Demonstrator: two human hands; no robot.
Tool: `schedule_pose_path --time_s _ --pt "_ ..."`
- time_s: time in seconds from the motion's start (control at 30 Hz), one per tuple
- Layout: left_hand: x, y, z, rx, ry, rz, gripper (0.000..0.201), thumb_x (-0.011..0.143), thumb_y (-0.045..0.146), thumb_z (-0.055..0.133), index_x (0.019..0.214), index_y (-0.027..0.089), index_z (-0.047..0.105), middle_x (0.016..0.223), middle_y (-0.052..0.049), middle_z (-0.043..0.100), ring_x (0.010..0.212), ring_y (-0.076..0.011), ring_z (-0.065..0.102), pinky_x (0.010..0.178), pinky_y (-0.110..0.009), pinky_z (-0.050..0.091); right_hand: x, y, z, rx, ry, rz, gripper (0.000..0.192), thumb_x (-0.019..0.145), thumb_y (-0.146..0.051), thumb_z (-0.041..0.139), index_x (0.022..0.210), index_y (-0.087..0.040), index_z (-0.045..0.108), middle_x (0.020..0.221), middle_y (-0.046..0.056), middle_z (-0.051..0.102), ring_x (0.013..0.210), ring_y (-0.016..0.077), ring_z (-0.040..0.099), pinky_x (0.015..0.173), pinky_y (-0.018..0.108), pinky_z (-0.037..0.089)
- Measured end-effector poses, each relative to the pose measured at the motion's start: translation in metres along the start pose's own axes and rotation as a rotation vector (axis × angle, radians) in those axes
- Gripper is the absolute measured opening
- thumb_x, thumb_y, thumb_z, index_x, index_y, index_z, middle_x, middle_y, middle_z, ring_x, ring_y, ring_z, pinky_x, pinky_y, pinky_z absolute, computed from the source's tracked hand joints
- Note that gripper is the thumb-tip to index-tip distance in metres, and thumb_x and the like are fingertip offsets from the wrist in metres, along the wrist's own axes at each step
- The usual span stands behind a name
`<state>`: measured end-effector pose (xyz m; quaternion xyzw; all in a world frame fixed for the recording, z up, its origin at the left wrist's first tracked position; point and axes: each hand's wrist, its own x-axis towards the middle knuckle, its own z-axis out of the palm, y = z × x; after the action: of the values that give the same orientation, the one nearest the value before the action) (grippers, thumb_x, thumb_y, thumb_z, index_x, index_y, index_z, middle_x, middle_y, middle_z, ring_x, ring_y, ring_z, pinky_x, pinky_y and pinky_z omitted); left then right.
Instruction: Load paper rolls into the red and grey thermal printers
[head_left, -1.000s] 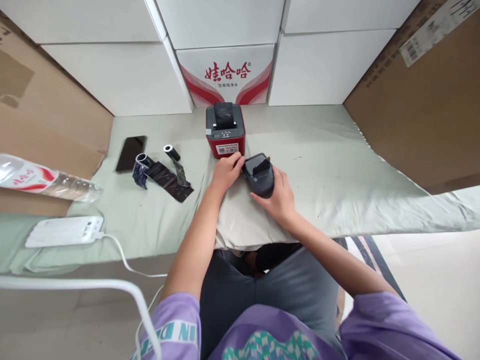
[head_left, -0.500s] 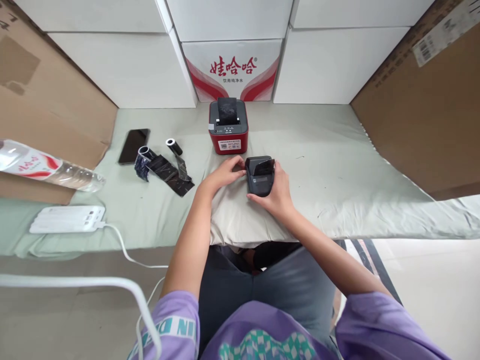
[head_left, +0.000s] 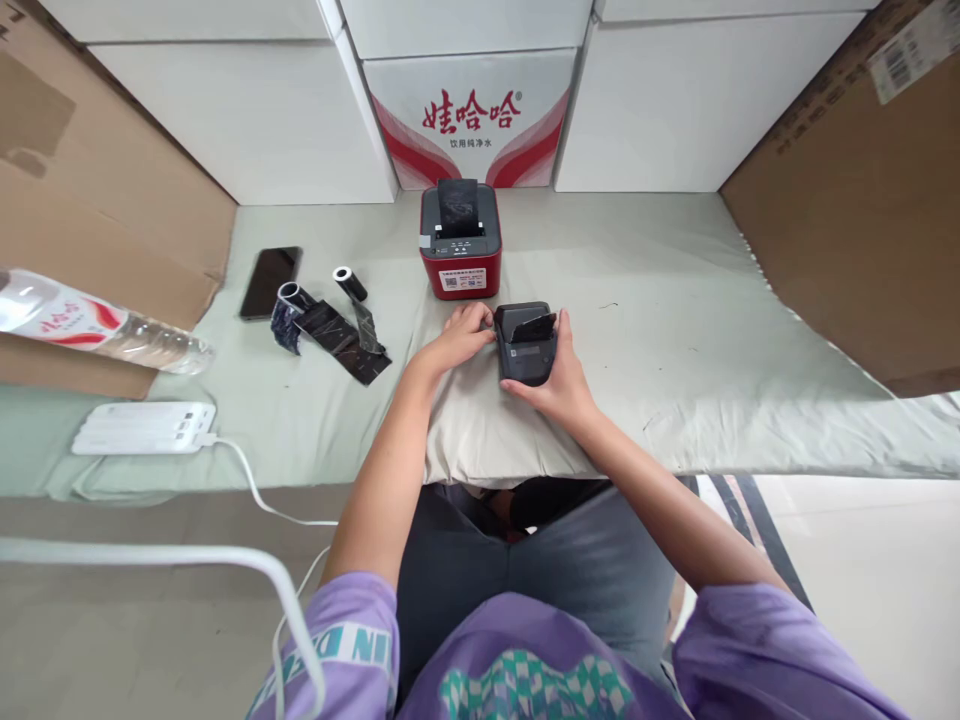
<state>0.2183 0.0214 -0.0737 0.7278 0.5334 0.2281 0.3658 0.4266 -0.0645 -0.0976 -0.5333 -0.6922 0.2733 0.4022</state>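
Note:
A small black portable printer (head_left: 528, 368) rests on the cloth-covered table, with a short black strip (head_left: 534, 327) sticking up from its top. My right hand (head_left: 559, 385) is closed round the printer's right side and near edge, thumb along the near left corner. On the other side, my left hand (head_left: 463, 338) has its fingers bent together, their tips against the printer's upper left edge. Just behind stands a red and dark grey desktop printer (head_left: 461, 245), a black strip coming out of its top slot.
To the left lie two small rolls (head_left: 291, 294) with unrolled black film (head_left: 345, 340), and a phone (head_left: 271, 282). Nearer the left front are a white power bank (head_left: 142, 428) with a cable and a water bottle (head_left: 90, 322). White boxes (head_left: 480, 125) line the back; cardboard boxes (head_left: 847, 220) flank both sides.
The view has shifted slightly. Both hands stay at the portable printer, which looks turned a little, and the black strip on its top has tilted slightly.

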Motion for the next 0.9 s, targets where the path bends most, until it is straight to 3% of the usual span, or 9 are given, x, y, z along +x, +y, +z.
schedule_pose_path --time_s 0.3,0.67,0.8,0.9 --pt "-0.001 0.013 -0.001 0.004 -0.014 -0.031 0.019 0.078 0.016 0.056 0.085 0.024 0.04 0.101 -0.003 0.058 0.117 -0.0291 0.049 0.106 -0.048 0.036 0.001 -0.001 -0.002 -0.015 -0.004 0.031 0.148 0.062 -0.068 0.088 0.166 -0.02 -0.006 0.166 0.027 0.032 0.153 0.0437 0.037 0.119 0.066 0.038" --pt "-0.004 0.008 -0.012 -0.181 -0.061 -0.002 0.011 0.078 0.024 0.058 0.085 0.024 0.05 0.105 -0.003 0.061 0.116 -0.0267 0.049 0.107 -0.043 0.039 0.003 -0.003 -0.005 0.039 -0.003 0.019 0.142 0.066 -0.071 0.084 0.166 -0.022 -0.004 0.167 0.024 0.032 0.153 0.0399 0.039 0.121 0.061 0.037" --pt "-0.009 0.01 -0.016 -0.15 -0.099 0.022 0.031 0.073 0.035 0.071 0.094 0.024 0.052 0.112 -0.004 0.059 0.118 -0.0284 0.048 0.107 -0.044 0.038 0.004 -0.004 -0.007 0.08 -0.003 0.038 0.142 0.066 -0.071 0.083 0.166 -0.02 -0.002 0.164 0.023 0.037 0.151 0.0393 0.042 0.122 0.058 0.036" --pt "-0.007 0.01 -0.014 -0.162 -0.062 0.059 0.039 0.07 0.041 0.078 0.092 0.023 0.052 0.103 -0.003 0.059 0.106 -0.0247 0.052 0.096 -0.037 0.042 0.005 -0.005 -0.009 0.106 -0.012 0.061 0.143 0.064 -0.072 0.084 0.166 -0.023 -0.003 0.164 0.021 0.038 0.148 0.0399 0.045 0.121 0.058 0.038"
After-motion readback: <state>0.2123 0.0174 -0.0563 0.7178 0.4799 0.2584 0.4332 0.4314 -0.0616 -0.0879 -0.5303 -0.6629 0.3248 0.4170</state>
